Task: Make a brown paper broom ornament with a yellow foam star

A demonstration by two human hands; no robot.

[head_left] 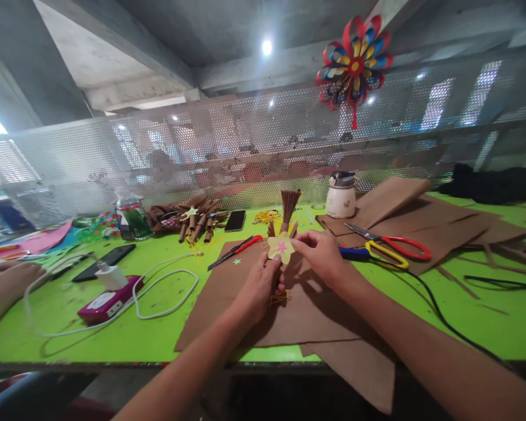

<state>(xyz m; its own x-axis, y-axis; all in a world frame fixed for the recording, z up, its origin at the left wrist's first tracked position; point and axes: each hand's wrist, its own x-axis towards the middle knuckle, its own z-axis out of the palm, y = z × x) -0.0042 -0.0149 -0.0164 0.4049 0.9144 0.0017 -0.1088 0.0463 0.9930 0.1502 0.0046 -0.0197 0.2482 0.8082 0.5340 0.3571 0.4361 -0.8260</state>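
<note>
My left hand (263, 283) is closed around the lower part of a brown folded-paper figure (290, 203) with a fanned, pleated top. Its thumb presses a pale yellow paper flower (274, 241) bearing a pink star (283, 245) against the front. From the other side, my right hand (324, 254) pinches the flower's right edge between thumb and fingertips. Both hands are above a large brown paper sheet (228, 310). On that sheet lie a red-handled utility knife (241, 250) and a small green star (236, 262). Yellow string (280, 297) shows under my left hand.
To the right are red-handled scissors (398, 245), a blue and yellow tool (355, 253) with a black cable, brown paper (442, 222) and a flask (341, 199). A magenta power block (109, 301), a phone (235, 220) and paper figures (197, 222) lie left. Another person's hand (15, 278) rests far left.
</note>
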